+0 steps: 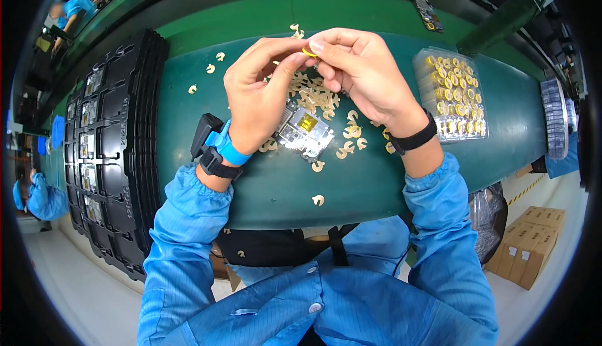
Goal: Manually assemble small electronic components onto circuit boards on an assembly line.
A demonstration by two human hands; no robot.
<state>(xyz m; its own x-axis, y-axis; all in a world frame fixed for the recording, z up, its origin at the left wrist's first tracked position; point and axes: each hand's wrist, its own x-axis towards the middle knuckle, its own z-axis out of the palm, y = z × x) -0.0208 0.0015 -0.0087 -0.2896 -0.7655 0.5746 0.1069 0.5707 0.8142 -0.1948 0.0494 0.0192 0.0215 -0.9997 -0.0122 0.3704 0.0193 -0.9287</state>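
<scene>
My left hand [257, 92] and my right hand [367, 73] meet above the middle of the bench, with thumbs and fingers pinched together. Between their fingertips is a small yellow round part [308, 52], mostly covered by the fingers. Beneath them a heap of cream C-shaped pieces [316, 98] is spread on the green mat [276, 205]. A circuit board [304, 134] with a yellow square on it lies below the hands, beside the heap. More C-shaped pieces are scattered around it.
Stacked black trays [116, 158] holding boards stand at the left. To the right is a clear plastic tray [453, 95] of yellow round parts. Another circuit board [427, 13] lies at the far right. Brown cartons [527, 242] stand on the floor. Other people in blue are at the far left.
</scene>
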